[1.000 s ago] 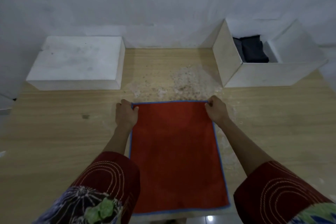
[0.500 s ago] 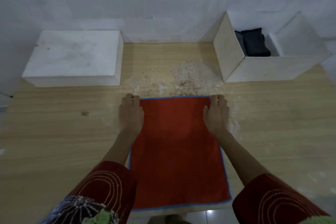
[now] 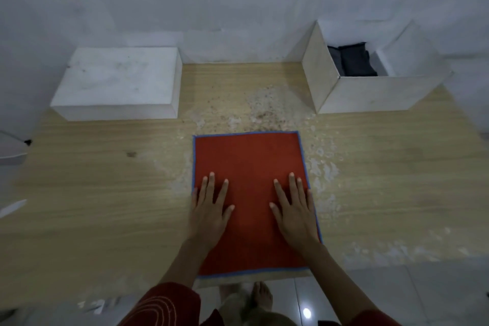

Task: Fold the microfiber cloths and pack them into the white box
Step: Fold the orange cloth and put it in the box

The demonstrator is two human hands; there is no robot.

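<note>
Red cloth (image 3: pixel 248 182) flat on worktop (image 3: pixel 105 193), near edge. Left hand (image 3: pixel 209 209) and right hand (image 3: pixel 295 210) press it, fingers straight, spread. Smooth outward, align blue edges before folding; white box (image 3: pixel 370 92) waits back-right.

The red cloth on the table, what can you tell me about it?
The red cloth is a rectangle edged in blue, soft-looking, spread flat on the wooden table, its near edge at the table's front edge. The left hand and right hand lie flat on its near half, fingers straight and spread.
</note>
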